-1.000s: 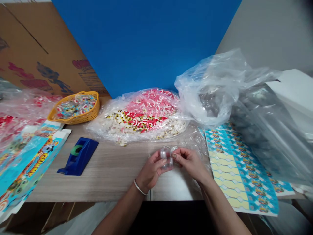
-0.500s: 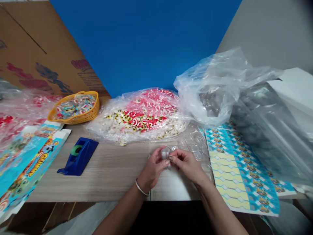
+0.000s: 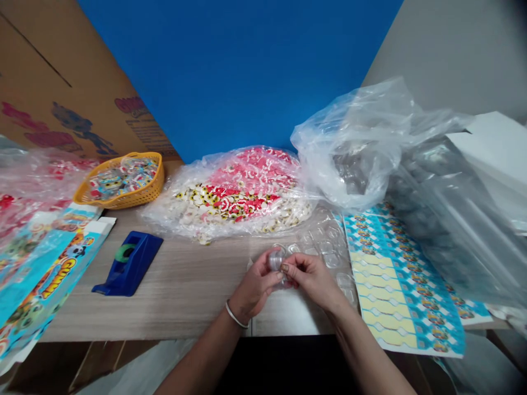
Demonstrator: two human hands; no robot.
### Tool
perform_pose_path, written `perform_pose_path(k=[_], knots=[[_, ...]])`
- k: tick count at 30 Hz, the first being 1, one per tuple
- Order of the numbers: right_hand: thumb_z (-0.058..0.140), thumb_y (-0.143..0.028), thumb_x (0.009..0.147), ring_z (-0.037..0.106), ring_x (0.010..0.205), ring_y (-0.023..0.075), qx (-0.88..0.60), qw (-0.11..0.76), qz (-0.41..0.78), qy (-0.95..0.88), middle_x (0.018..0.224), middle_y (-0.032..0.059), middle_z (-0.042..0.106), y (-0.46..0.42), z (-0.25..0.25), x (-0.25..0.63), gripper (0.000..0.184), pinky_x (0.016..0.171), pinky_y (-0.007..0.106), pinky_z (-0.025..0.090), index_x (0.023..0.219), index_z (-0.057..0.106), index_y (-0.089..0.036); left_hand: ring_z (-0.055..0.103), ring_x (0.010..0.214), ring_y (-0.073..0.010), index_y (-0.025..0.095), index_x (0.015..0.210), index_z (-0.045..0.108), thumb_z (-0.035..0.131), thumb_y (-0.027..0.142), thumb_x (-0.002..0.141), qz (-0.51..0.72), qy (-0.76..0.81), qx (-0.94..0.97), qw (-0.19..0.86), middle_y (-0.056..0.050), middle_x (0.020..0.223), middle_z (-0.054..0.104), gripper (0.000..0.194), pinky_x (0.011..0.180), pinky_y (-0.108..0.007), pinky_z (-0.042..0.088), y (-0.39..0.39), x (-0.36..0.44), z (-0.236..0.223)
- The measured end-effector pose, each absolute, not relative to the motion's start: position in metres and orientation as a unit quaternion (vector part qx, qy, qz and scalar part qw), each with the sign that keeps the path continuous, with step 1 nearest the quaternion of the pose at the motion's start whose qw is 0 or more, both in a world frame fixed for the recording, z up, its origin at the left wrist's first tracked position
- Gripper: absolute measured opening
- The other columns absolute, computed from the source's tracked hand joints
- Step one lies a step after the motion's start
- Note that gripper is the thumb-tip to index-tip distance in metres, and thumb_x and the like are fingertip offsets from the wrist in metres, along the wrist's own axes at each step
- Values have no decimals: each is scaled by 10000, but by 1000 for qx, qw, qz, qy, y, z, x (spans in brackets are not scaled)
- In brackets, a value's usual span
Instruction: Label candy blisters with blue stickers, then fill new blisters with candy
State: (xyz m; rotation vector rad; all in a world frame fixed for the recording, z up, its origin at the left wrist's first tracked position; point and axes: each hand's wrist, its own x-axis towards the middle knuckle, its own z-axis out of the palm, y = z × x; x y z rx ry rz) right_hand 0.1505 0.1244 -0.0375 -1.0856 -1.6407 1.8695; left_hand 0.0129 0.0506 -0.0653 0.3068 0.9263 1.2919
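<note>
Between thumb and fingers, my left hand (image 3: 258,282) grips a small stack of clear round plastic cups (image 3: 275,260); the count is too fine to make out. My right hand (image 3: 309,277) is closed at the right side of the stack, thumb and index finger pinched against its edge. Fingertips hide the lower part of the cups. Just behind and right of my hands lie clear plastic blister shells (image 3: 325,241) on the wooden table (image 3: 181,296).
A clear bag (image 3: 234,197) of red, white and yellow pieces lies behind. Leftward are a blue tape dispenser (image 3: 130,266), a yellow basket (image 3: 142,195) of small packs and printed cartons (image 3: 61,274). Rightward lie sticker sheets (image 3: 385,299) and plastic bags (image 3: 358,137).
The view has shifted slightly, so the surroundings sit a little further left. The cups have turned a bit in my left hand; both hands remain together on them.
</note>
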Motion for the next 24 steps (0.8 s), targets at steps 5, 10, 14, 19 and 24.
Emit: perform_pose_path(k=[5, 10, 14, 19, 24], knots=[[659, -529, 779, 461, 507, 105, -396, 216, 661, -600, 574, -26, 530, 120, -38, 151, 369, 481, 228, 372, 706, 640, -167, 616, 895, -202, 225, 1210, 594, 757, 165, 688, 583, 400, 113, 698, -68, 1049, 648, 551, 793, -378, 531, 49, 11, -69], [648, -529, 787, 434, 491, 107, -440, 247, 582, -637, 551, -27, 523, 138, -39, 165, 368, 480, 239, 349, 698, 638, -172, 635, 1018, -262, 234, 1213, 593, 759, 223, 720, 565, 447, 119, 683, -104, 1193, 640, 521, 852, -435, 523, 51, 5, -65], [696, -514, 748, 441, 498, 121, -540, 289, 420, -670, 537, -7, 550, 163, -41, 176, 360, 494, 256, 327, 636, 615, -181, 609, 1113, -279, 223, 1271, 575, 793, 267, 694, 562, 522, 158, 622, -114, 1232, 646, 618, 912, -410, 490, 56, 5, -65], [660, -470, 789, 518, 570, 146, -464, 276, 507, -672, 622, 22, 630, 153, -44, 162, 303, 545, 263, 386, 711, 671, -177, 645, 1055, -237, 170, 1295, 555, 806, 217, 656, 588, 559, 197, 550, -106, 1131, 706, 688, 980, -368, 452, 60, 4, -76], [637, -398, 809, 563, 651, 144, -371, 240, 625, -643, 746, 14, 682, 127, -58, 135, 226, 622, 265, 440, 864, 711, -191, 640, 1089, -240, 176, 1255, 588, 786, 233, 688, 599, 537, 180, 566, -115, 1164, 697, 603, 1016, -381, 434, 58, 3, -78]])
